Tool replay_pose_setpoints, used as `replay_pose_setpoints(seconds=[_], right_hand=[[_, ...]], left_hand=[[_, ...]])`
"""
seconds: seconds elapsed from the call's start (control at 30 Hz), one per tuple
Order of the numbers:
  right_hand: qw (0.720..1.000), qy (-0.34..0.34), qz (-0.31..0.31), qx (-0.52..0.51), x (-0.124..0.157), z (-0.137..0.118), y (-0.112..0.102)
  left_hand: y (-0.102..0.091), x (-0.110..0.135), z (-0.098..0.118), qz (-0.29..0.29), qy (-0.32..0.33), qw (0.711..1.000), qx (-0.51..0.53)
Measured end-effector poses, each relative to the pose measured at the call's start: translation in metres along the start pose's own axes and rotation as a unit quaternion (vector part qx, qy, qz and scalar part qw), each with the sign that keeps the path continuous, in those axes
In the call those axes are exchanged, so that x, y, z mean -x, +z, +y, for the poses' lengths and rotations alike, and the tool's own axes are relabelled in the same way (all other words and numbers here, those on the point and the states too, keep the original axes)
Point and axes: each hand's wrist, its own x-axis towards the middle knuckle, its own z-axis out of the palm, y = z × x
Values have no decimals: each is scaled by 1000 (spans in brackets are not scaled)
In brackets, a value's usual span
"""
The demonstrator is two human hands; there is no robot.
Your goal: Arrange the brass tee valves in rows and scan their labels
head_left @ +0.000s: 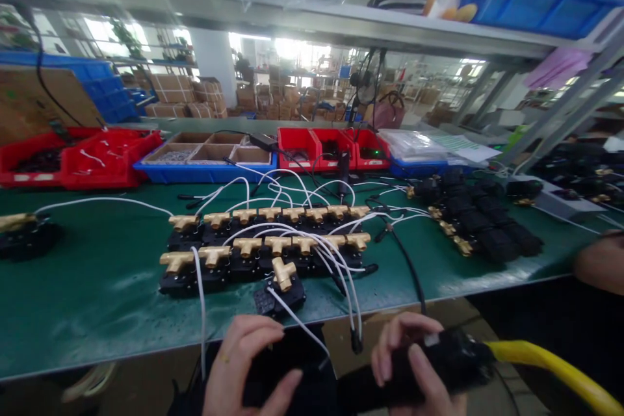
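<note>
Fingers first: the left hand (244, 367) is curled around a black block (273, 374) down below the table edge, thumb across the front and the other fingers wrapped over the top. The right hand (409, 364) is clamped on a black tool (448, 361) with a yellow hose (560, 370) running off to the right; its fingers are pressed close together over the top, thumb lying along the near side. There's a small pale patch on top of the tool that might be a label, but it's too blurry to read.

A white wire (297, 320) runs from near the left hand up to a single brass tee fitting (283, 273) on a black base at the front of the green table (97, 286). Behind it sit two rows of the same brass-and-black units (266, 240), white leads tangled over them. More black units (480, 224) are lined up off to the right.

Further back are red bins (107, 159), a blue tray (205, 162) with cardboard dividers and more red bins (331, 146). No readable writing anywhere, all too soft.
</note>
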Motion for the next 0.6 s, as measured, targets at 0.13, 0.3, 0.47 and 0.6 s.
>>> replay_pose_setpoints(seconds=[0.13, 0.3, 0.47, 0.6], right_hand=[[990, -59, -118, -39, -12, -35, -13], [927, -32, -366, -77, -20, -51, -32], [994, 6, -37, 102, -19, -59, -83], [969, -17, 184, 162, -8, -75, -135]], left_hand=[[39, -10, 14, -217, 71, 958, 176], [102, -23, 43, -439, 8, 851, 290], [121, -29, 74, -468, -42, 827, 309], [105, -58, 93, -417, -133, 841, 318]])
